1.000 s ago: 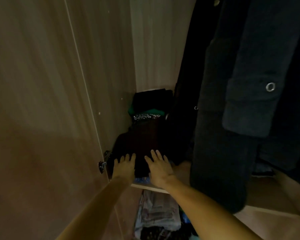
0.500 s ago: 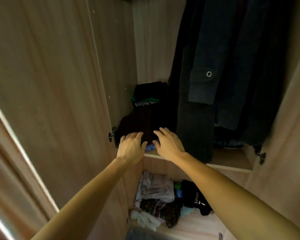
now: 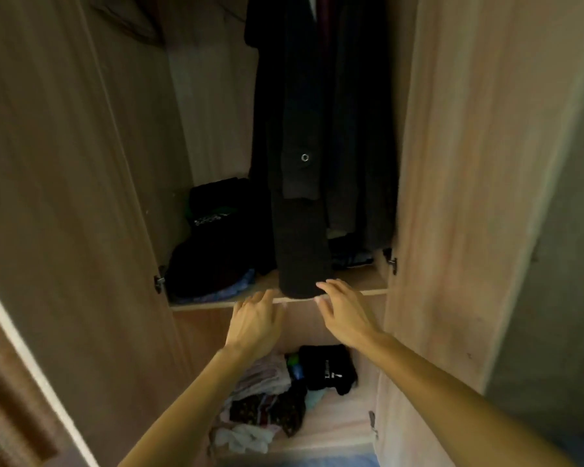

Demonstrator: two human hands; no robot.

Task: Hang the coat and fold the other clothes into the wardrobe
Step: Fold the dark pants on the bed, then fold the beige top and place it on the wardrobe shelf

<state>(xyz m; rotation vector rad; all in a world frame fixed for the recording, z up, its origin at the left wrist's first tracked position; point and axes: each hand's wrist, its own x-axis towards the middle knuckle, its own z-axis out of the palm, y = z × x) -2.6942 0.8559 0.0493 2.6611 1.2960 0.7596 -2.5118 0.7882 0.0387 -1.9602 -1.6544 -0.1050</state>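
Since the earlier frame both hands have come off the folded pile and drawn back to the front edge of the shelf, and the view has pulled back to take in both doors.

The left door [image 3: 58, 197] stands open at the left side, its hinge [image 3: 158, 284] just beside the shelf end. The pile [image 3: 213, 261] of dark folded clothes lies on the left part of the shelf [image 3: 358, 281], with a blue garment showing at its base. A second, smaller stack [image 3: 216, 205] of dark clothes sits behind it against the back wall.

The left hand [image 3: 255, 326] hovers just below the shelf edge, fingers loosely extended and together, holding nothing; its fingertips reach the edge. The coat [image 3: 300, 163], dark with a metal eyelet [image 3: 304, 158], hangs in the middle of the wardrobe, and its hem reaches the shelf front between the two hands. The right hand [image 3: 346, 311] is spread and empty, fingertips at or touching the coat hem; contact cannot be confirmed.

Other dark garments hang to the right of the coat. Below the shelf, loose clothes [image 3: 270, 399] lie in a heap on the lower floor of the wardrobe, with a black item [image 3: 327, 367] at the right of the heap. The right door [image 3: 469, 214] stands open at the right.
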